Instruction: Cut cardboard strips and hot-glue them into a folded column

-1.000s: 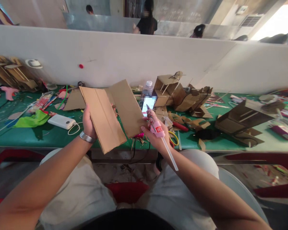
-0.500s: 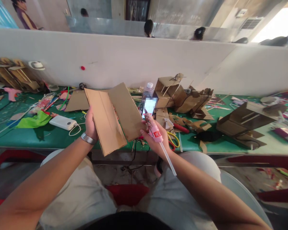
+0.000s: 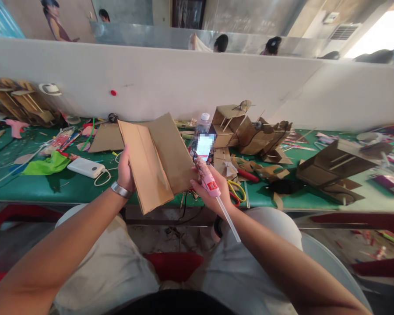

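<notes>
My left hand is wrapped round the outer edge of a light brown cardboard piece, raised above the table edge. A second, darker cardboard sheet stands at an angle to it, their long edges meeting along a seam. My right hand is closed on a pink glue gun, from whose rear a clear glue stick juts toward me. Its fingers also lie at the right edge of the darker sheet. The gun's nozzle end is hard to make out in front of a lit phone.
On the green table lie a white power bank, green cloth, yellow-handled scissors and cardboard scraps. Behind the phone stands a bottle. Cardboard models stand to the right; another pink glue gun lies far left.
The gap between the two cardboard pieces has closed, and their edges now touch. My right hand and the glue gun have shifted slightly left. People beyond the partition have moved.
</notes>
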{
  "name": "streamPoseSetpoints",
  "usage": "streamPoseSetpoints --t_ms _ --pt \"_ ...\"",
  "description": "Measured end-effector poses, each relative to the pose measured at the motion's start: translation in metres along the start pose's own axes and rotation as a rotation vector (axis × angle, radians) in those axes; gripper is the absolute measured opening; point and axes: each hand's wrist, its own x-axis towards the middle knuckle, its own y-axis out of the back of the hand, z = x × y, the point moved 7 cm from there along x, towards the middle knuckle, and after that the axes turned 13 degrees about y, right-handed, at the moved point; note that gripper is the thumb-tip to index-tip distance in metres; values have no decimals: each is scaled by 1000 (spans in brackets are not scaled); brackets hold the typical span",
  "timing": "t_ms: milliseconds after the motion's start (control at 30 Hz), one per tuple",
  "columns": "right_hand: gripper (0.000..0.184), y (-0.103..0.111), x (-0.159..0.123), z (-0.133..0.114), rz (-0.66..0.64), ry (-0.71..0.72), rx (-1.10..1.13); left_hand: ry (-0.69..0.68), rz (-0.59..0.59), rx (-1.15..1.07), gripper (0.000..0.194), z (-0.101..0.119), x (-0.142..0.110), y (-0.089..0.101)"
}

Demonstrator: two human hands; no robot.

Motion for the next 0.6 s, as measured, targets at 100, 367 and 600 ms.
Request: streamPoseSetpoints --t_ms 100,367,600 --pt "30 -1 2 -4 -27 52 -28 -14 8 -6 62 1 0 0" --pt "56 -7 -1 -5 -60 136 -24 -50 52 41 60 3 -2 2" --pt "61 -9 -5 0 -79 54 10 -33 27 40 64 2 0 3"
